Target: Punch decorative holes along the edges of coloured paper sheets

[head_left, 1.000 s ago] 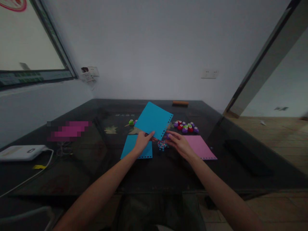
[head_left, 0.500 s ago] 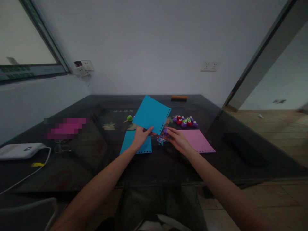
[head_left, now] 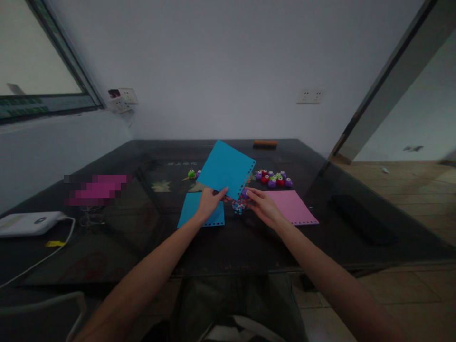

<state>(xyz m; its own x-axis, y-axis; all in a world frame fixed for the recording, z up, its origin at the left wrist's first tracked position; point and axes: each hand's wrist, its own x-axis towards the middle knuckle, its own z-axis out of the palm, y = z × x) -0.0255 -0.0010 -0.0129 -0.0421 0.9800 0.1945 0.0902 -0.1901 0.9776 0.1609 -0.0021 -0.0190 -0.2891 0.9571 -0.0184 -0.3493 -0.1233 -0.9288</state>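
My left hand (head_left: pixel 211 202) grips the lower corner of a blue sheet (head_left: pixel 227 167) with holes along its right edge, held tilted above the table. My right hand (head_left: pixel 261 203) pinches a small purple ball-like piece (head_left: pixel 245 193) close to the sheet's bottom corner. Below and between the hands lies a cluster of small red, white and blue bits (head_left: pixel 238 206). Another blue sheet (head_left: pixel 190 209) lies partly under my left hand, and a pink sheet (head_left: pixel 294 207) is right of my right hand.
Several purple, red and green eyed balls (head_left: pixel 273 179) sit behind the pink sheet; a green one (head_left: pixel 191 174) is at the left. A brown bar (head_left: pixel 265 143) lies at the back, a dark flat object (head_left: pixel 359 219) at the right, a white device (head_left: pixel 31 223) with a cable at the left.
The held blue sheet has shifted very slightly to the right. Both hands keep nearly the same place and hold.
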